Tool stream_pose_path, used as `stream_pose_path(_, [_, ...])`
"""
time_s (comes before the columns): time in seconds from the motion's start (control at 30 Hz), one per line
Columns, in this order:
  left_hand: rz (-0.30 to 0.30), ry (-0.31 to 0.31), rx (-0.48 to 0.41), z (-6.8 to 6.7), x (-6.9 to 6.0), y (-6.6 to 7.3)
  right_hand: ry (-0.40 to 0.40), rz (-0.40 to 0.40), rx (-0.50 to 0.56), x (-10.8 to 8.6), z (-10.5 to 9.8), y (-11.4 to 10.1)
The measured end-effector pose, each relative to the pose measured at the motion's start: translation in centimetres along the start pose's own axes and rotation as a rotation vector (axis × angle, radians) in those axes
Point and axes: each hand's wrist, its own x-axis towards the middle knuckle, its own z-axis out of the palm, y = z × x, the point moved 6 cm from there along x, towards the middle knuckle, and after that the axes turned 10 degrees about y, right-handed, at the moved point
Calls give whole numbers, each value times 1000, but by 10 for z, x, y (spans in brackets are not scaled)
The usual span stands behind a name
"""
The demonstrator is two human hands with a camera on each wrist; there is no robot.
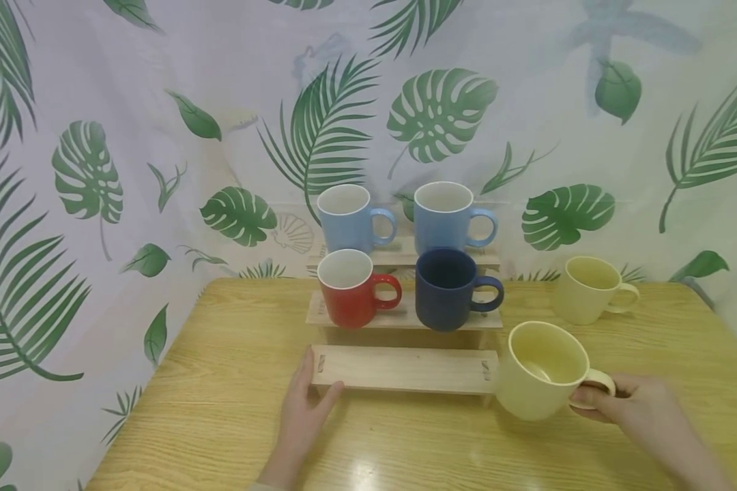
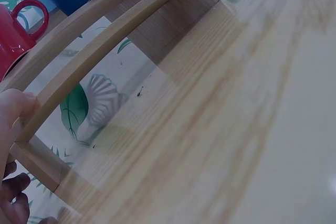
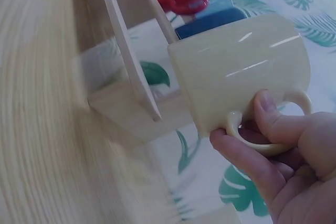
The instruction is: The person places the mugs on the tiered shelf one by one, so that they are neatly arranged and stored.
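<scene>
My right hand (image 1: 629, 409) grips a pale yellow mug (image 1: 540, 375) by its handle, thumb against the handle in the right wrist view. The mug (image 3: 241, 72) is held at the right end of a stepped wooden rack (image 1: 405, 369), slightly tilted, its opening upward. My left hand (image 1: 307, 402) holds the left end of the rack's lowest step, with the thumb (image 2: 21, 103) at the front edge and the other fingers around the side. The lowest step bears nothing. On the middle step stand a red mug (image 1: 349, 293) and a dark blue mug (image 1: 445, 293).
Two light blue mugs, one on the left (image 1: 346, 221) and one on the right (image 1: 442, 218), stand on the top step. Another pale yellow mug (image 1: 583, 293) is on the wooden table (image 1: 221, 409) right of the rack. A leaf-patterned cloth (image 1: 160, 136) hangs behind.
</scene>
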Motion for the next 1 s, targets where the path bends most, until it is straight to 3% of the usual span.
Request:
stream_pose_path(0.17, [14,6,23,0,1,-1,-23,-76,105,-5,26,-17])
stream_pose_path(0.47, [14,10,18,0,0,1,-157,-182,282,-1,77,-47])
stream_pose_path(0.6, [18,14,41,0,1,0,-154,-253,250,5,98,-61])
stream_pose_path(0.83, [18,15,49,0,1,0,9,-392,1,18,124,-83])
stream_pose_path(1.0, [13,16,29,-1,1,1,-4,-395,-1,26,145,-92])
